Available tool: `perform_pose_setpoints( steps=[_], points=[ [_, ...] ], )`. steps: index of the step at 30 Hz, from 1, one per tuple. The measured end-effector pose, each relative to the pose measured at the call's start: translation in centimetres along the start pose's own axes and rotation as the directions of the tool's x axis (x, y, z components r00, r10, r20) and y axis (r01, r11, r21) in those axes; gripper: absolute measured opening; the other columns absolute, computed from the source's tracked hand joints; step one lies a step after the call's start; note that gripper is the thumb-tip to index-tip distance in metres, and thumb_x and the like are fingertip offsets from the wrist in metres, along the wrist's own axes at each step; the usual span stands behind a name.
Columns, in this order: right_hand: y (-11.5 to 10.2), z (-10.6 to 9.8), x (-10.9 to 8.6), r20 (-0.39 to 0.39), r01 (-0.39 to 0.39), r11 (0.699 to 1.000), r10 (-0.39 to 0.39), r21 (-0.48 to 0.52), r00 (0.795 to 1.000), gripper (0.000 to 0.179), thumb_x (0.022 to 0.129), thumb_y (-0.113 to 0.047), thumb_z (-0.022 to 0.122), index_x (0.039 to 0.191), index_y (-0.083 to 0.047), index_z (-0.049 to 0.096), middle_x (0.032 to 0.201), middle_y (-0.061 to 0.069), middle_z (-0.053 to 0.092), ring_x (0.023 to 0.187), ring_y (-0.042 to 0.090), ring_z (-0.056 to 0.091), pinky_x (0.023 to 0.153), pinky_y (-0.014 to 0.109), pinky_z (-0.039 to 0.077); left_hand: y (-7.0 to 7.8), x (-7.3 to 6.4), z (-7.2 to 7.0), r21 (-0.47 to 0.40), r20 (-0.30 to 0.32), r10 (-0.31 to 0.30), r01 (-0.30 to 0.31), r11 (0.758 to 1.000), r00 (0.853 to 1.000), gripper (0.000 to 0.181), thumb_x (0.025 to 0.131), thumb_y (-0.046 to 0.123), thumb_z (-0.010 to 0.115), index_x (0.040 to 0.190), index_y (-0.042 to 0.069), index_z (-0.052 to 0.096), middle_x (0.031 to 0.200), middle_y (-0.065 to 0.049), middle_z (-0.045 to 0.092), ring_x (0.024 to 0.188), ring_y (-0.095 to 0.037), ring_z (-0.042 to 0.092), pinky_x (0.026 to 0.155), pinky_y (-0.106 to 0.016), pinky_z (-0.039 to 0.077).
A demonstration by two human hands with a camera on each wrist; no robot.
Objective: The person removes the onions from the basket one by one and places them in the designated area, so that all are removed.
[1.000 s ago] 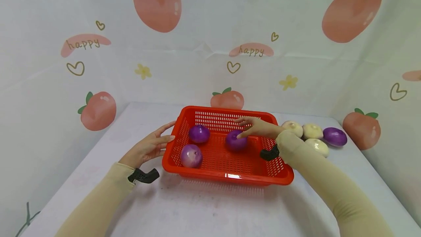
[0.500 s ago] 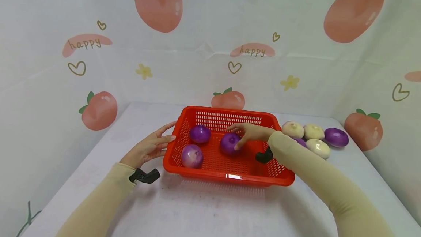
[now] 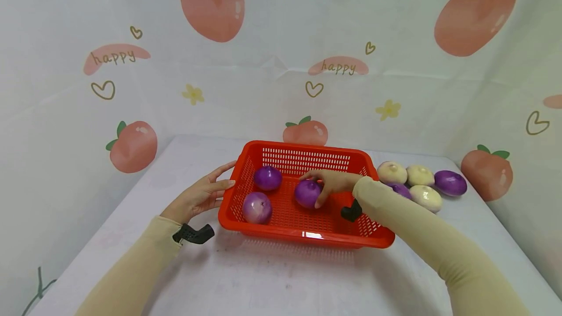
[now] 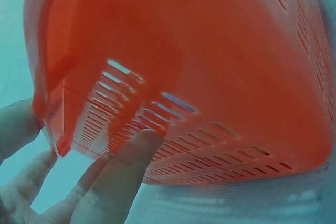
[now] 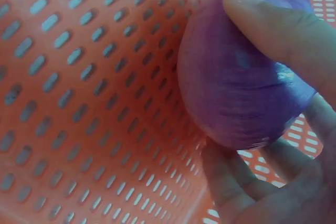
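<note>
- Fingers of the right hand [image 3: 331, 182]: curled round a purple onion [image 3: 306, 194], thumb on one side, the others opposite, pinching it between them.
- Held onion's position: inside the red basket [image 3: 272, 230], near the middle. From where I stand, I cannot tell whether its underside touches the basket floor.
- Left hand [image 3: 197, 196]: fingers spread, touching the rim and outer wall at the basket's left end.
- Also inside the basket, both apart from the held one: a dark onion [image 3: 268, 178] towards the far left corner and a paler onion [image 3: 257, 207] in front of it, near the left end. I cannot tell whether these two touch.
- Outside, just beyond the basket's right end: a group comprising two white onions [image 3: 392, 173] in the back row, one white onion [image 3: 426, 198] nearer me, a glossy purple onion [image 3: 451, 183] at the far right, and a part-hidden onion [image 3: 401, 190] behind the right sleeve [image 3: 421, 238].
- Support: basket and group both stand on a pale worktop [image 3: 263, 286].
- Surroundings: white backdrop [image 3: 246, 77] printed with fruit, hearts, flowers and the word "happy".
- Fitted at each wrist: a black attachment [image 3: 193, 234].
</note>
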State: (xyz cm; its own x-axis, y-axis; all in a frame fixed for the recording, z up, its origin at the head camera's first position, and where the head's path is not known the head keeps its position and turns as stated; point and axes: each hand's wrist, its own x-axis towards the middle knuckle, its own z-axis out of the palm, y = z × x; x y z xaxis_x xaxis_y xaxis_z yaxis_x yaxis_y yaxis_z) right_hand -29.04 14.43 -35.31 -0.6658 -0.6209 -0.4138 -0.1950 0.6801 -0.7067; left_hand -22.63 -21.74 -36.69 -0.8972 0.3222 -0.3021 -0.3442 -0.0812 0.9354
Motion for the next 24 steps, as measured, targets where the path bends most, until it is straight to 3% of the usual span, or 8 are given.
perform_pose_setpoints(
  steps=[8,14,19,24],
  points=[
    [-0.6,-0.5,-0.7,-0.048,0.037,0.998,-0.039,-0.042,0.998,0.076,0.075,-0.017,0.084,0.141,-0.021,0.046,0.138,0.017,0.043,0.123,0.034,0.049,0.099,0.045,0.049,0.1,-0.1,0.1,0.002,-0.005,-0.004,0.004,1.000,1.000,0.071,0.095,0.020,0.061,0.154,0.032,0.023,0.130,-0.010,0.054,0.097,-0.018,0.069,0.084,-0.040,0.058],
    [-1.8,-3.0,-3.4,-0.144,0.127,0.991,-0.119,0.050,0.982,0.079,0.078,-0.018,0.081,0.145,-0.018,0.040,0.144,0.020,0.038,0.124,0.039,0.048,0.097,0.046,0.050,0.2,0.0,0.2,0.014,-0.003,-0.006,0.006,1.000,1.000,0.071,0.095,0.021,0.062,0.154,0.033,0.023,0.142,-0.016,0.044,0.098,-0.018,0.069,0.085,-0.040,0.057],
    [-2.2,-6.0,-6.8,-0.272,0.224,0.966,-0.182,0.130,0.945,0.079,0.081,-0.012,0.078,0.146,-0.015,0.035,0.148,0.020,0.035,0.124,0.042,0.051,0.097,0.046,0.050,0.1,0.0,0.2,0.007,-0.004,-0.003,0.003,1.000,1.000,0.071,0.095,0.020,0.061,0.154,0.032,0.022,0.132,-0.010,0.052,0.097,-0.018,0.069,0.085,-0.041,0.057],
    [-1.5,-8.5,-10.8,-0.425,0.210,0.969,-0.136,0.132,0.895,0.075,0.084,-0.010,0.075,0.146,-0.018,0.035,0.147,0.016,0.038,0.127,0.036,0.050,0.093,0.034,0.052,0.0,0.0,0.1,-0.001,-0.004,-0.001,0.001,1.000,1.000,0.071,0.096,0.020,0.061,0.154,0.032,0.022,0.126,-0.006,0.055,0.097,-0.017,0.069,0.084,-0.040,0.057]
  ],
)
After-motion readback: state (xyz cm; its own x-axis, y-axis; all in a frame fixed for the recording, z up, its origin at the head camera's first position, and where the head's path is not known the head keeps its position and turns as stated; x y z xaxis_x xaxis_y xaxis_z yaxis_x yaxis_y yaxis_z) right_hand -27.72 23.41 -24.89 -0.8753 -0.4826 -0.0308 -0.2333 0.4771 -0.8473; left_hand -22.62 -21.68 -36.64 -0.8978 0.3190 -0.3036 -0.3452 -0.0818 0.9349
